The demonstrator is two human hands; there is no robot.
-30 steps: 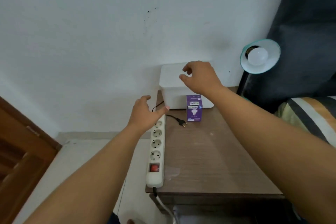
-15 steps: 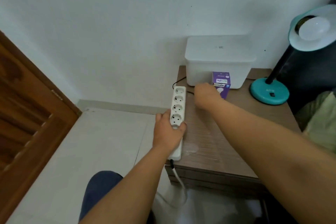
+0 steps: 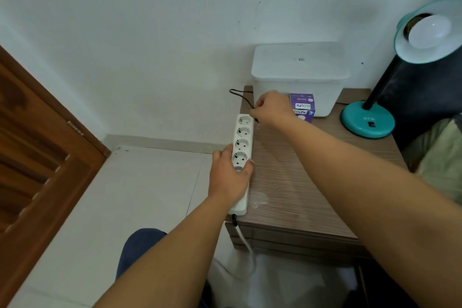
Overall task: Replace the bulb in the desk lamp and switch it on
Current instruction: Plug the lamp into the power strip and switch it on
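Nearest you, your left hand (image 3: 231,177) has come down from the air onto the near half of the power strip (image 3: 242,157), thumb on one side and fingers curled over the other edge, so it is closed around the strip and pinning it to the tabletop (image 3: 312,182). Just beyond, your right hand (image 3: 271,109) has dropped from above the white box (image 3: 300,77) to the tabletop and pinched shut on the lamp's plug (image 3: 256,120), which a second ago lay loose beside the strip; it now sits at the strip's far socket, with the black cord (image 3: 240,96) looping up behind. All four sockets look empty, so I judge the plug is not yet in. Behind your right hand stands the purple bulb carton (image 3: 303,107), touching the box front. Farthest right, the teal desk lamp (image 3: 367,122) stands with a bulb (image 3: 428,31) seated in its shade, unlit. Powering up seems to be the step in hand.
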